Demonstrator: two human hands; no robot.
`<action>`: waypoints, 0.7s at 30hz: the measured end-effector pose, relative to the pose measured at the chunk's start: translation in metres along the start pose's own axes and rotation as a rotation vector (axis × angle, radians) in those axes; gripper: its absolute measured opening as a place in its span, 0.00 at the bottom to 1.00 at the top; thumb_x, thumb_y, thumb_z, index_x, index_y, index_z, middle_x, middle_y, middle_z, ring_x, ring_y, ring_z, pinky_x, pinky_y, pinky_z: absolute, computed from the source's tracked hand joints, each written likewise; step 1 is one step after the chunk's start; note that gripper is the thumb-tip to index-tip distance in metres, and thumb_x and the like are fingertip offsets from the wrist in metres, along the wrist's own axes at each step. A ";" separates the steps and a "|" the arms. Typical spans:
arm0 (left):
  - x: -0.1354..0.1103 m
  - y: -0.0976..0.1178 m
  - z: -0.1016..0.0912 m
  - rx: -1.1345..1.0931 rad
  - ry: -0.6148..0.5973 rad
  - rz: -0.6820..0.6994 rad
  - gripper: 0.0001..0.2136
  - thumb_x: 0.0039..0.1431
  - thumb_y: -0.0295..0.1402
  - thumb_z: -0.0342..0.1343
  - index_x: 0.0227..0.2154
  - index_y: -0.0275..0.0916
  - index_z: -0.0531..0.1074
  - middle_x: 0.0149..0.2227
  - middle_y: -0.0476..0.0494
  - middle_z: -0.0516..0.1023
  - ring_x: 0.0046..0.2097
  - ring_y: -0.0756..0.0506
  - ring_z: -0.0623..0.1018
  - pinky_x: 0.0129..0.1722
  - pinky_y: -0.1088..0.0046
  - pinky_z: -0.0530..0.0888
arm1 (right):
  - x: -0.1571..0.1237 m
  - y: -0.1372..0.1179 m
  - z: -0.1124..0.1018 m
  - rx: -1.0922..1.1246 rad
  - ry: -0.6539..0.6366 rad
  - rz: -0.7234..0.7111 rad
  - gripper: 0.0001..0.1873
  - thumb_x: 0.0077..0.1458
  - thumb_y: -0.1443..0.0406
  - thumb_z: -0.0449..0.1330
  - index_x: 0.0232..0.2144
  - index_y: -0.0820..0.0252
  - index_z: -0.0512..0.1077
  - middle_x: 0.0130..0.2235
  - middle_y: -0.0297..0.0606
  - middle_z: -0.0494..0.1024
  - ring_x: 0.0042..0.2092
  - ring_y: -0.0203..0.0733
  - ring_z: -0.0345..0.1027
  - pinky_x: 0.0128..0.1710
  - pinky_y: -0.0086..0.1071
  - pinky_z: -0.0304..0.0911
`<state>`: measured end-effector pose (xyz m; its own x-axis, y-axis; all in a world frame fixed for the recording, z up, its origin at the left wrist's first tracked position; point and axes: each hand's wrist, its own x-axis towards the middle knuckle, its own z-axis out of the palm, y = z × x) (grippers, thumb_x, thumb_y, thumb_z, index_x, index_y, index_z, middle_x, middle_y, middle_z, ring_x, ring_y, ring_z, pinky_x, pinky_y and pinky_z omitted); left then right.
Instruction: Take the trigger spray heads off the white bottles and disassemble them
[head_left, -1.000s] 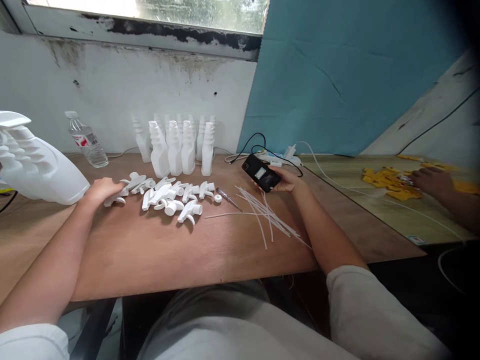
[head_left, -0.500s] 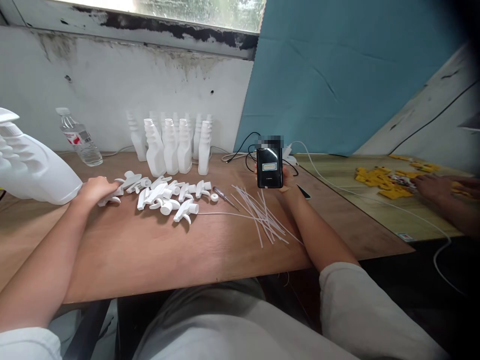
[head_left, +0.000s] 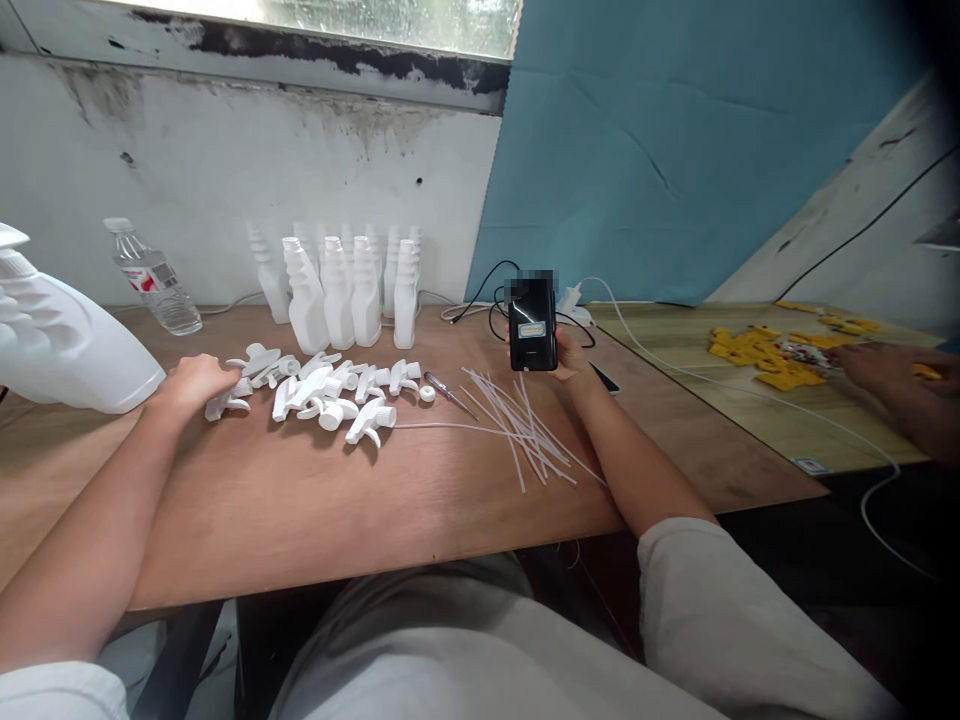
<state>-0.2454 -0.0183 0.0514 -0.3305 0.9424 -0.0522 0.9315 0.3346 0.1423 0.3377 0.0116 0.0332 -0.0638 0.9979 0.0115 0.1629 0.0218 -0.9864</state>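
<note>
My right hand is closed around a black phone, held upright above the table with a small label on the side facing me. The top of the phone is blurred out, and most of the fingers are behind it. At the left, my left hand lies on the table with its thumb stretched to the right; its other fingers are partly hidden. It rests beside a white spray trigger head, and I cannot tell whether they touch. More spray trigger heads lie heaped to its right. Thin white tubes lie crossed below the phone.
Several white spray bottles stand near the wall. A screwdriver lies beside a white ring. At left are a large white spray bottle and a water bottle. Another person's hand is by yellow pieces.
The phone in my right hand has tilted slightly and risen a little. My left hand stays in about the same place. The whole view has shifted slightly.
</note>
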 end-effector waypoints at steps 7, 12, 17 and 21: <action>0.000 0.003 0.000 -0.030 -0.122 -0.021 0.15 0.50 0.41 0.50 0.27 0.35 0.75 0.21 0.39 0.77 0.29 0.41 0.77 0.34 0.69 0.70 | 0.005 0.000 0.000 0.060 -0.143 -0.059 0.33 0.48 0.42 0.53 0.49 0.57 0.67 0.46 0.46 0.77 0.49 0.51 0.71 0.46 0.45 0.68; -0.004 0.010 0.001 -0.048 -0.104 0.039 0.14 0.51 0.41 0.49 0.27 0.36 0.75 0.18 0.41 0.75 0.28 0.41 0.77 0.32 0.71 0.69 | 0.019 0.001 0.009 -0.003 -0.071 0.056 0.22 0.46 0.52 0.62 0.40 0.58 0.71 0.39 0.40 0.79 0.40 0.42 0.73 0.39 0.33 0.70; -0.009 0.018 0.000 -0.051 -0.084 0.070 0.15 0.52 0.41 0.48 0.27 0.36 0.74 0.19 0.41 0.76 0.29 0.41 0.76 0.32 0.71 0.68 | 0.033 -0.001 0.022 -0.178 0.077 0.193 0.22 0.43 0.54 0.68 0.38 0.58 0.70 0.28 0.34 0.76 0.27 0.34 0.68 0.25 0.27 0.66; -0.014 0.022 -0.002 -0.042 -0.073 0.072 0.15 0.53 0.40 0.47 0.26 0.36 0.74 0.19 0.41 0.76 0.31 0.41 0.76 0.33 0.71 0.68 | 0.038 -0.002 0.035 -0.394 0.190 0.276 0.27 0.36 0.56 0.72 0.39 0.59 0.69 0.26 0.36 0.74 0.26 0.37 0.68 0.19 0.27 0.61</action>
<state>-0.2210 -0.0239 0.0575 -0.2501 0.9617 -0.1121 0.9447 0.2677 0.1895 0.3007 0.0472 0.0302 0.2075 0.9625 -0.1748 0.5092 -0.2589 -0.8208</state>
